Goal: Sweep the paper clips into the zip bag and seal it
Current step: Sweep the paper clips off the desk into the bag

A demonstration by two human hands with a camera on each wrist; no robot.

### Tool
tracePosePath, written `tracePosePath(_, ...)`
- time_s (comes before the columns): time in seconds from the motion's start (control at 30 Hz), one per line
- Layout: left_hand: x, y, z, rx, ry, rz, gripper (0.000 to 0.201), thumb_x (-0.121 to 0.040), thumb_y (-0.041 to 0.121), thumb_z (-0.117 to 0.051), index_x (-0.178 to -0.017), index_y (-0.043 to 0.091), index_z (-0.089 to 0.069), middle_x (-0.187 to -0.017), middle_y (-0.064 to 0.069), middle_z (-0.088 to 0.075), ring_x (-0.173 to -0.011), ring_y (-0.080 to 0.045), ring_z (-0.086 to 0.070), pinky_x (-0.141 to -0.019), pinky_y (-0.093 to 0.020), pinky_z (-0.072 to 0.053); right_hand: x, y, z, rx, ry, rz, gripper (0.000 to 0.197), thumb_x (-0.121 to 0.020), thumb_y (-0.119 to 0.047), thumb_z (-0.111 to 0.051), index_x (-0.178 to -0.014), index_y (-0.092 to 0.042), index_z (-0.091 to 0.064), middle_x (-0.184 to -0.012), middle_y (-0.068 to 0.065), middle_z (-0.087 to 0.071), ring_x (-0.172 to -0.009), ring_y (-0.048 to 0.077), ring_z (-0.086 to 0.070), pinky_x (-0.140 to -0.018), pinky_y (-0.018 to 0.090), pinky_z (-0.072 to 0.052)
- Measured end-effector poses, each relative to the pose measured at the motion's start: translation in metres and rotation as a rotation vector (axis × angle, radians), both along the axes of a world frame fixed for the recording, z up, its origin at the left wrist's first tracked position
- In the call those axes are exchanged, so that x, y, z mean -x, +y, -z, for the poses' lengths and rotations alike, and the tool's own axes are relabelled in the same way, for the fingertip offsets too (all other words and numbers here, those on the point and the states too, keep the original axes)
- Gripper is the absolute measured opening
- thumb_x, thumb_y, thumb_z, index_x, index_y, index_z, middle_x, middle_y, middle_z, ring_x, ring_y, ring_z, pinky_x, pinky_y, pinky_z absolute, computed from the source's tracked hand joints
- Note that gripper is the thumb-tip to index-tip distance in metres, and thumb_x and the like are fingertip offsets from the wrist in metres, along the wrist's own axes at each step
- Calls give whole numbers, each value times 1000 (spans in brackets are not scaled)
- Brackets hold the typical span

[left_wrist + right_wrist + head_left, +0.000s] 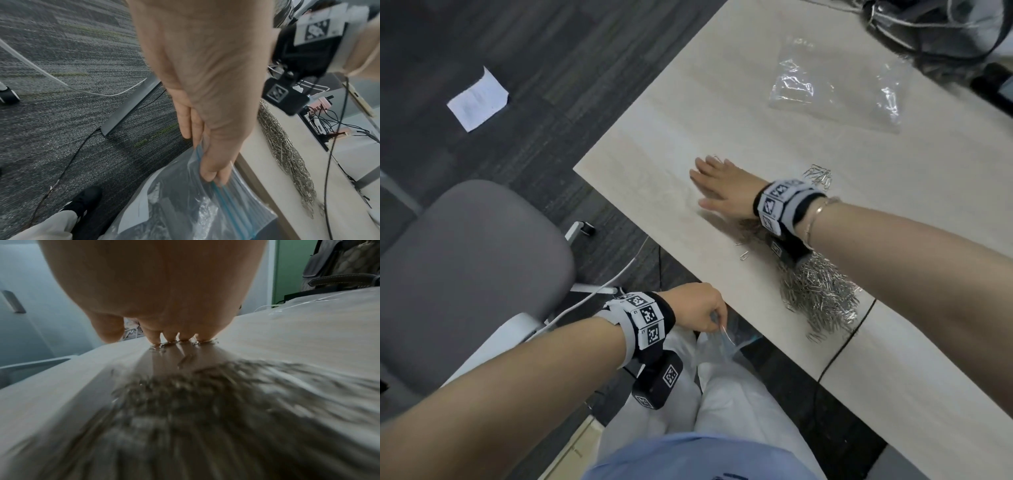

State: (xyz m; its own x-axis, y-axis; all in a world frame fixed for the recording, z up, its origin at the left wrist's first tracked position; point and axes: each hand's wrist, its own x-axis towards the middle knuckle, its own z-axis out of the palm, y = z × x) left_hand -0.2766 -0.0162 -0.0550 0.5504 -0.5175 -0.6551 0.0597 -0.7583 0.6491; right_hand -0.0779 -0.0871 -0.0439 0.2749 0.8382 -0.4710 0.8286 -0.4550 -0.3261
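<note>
A large heap of silver paper clips lies near the front edge of the pale wooden table, blurred in the right wrist view. My right hand lies flat on the table beyond the heap, fingers straight; its fingertips touch a few stray clips. My left hand pinches the blue-striped rim of a clear zip bag just below the table edge, over my lap. The bag hangs open with some contents inside.
A second clear plastic bag lies at the far side of the table. A small clip cluster sits behind my right wrist. A grey chair stands to the left; cables and a dark bag are at the table's back.
</note>
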Motion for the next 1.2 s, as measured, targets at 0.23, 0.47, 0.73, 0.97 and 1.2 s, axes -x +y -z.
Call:
tracePosePath(0.23,-1,-2,-2,-33,-18,39,15,-81,17,-62,-88,20,-75,-90,3,-73,-83,-12,-64,-75,-25,-50,41,-74,-7,39,103,30,68,-97,-47,-32,-150,-13,-6,-158,9,4,-146,22,6,-117,37,3)
tracePosePath(0.47,2,-3,-1,-42,-43,28,14,-80,17,-62,-86,21,-75,-88,4,-73,-79,-12,-64,-76,-30,-53,48,-116,-18,-209,133,314,68,-91,-53,-40,-148,-20,-22,-158,5,-13,-146,18,-9,-120,35,-4)
tracePosePath(0.73,2,-3,-2,-40,-35,26,16,-81,16,-61,-87,20,-76,-90,4,-73,-76,-8,-60,-73,-26,-51,-12,-130,1,-101,31,892,64,-99,-43,-29,-150,-13,-5,-158,10,4,-146,24,5,-118,41,5)
tracePosePath(0.97,2,-4,-3,-39,-55,7,16,-82,15,-61,-90,16,-75,-94,2,-73,-85,-12,-63,-74,-25,-49,6,-92,5,-42,76,649,67,-98,-47,-26,-149,-13,0,-156,12,12,-144,27,13,-114,40,10)
tracePosePath(1.2,0,-2,-5,-40,-28,44,15,-83,16,-61,-89,18,-75,-92,3,-72,-84,-13,-64,-74,-26,-50,58,-106,-5,-41,201,412,63,-97,-44,-36,-149,-13,-16,-158,10,1,-146,22,6,-116,35,6)
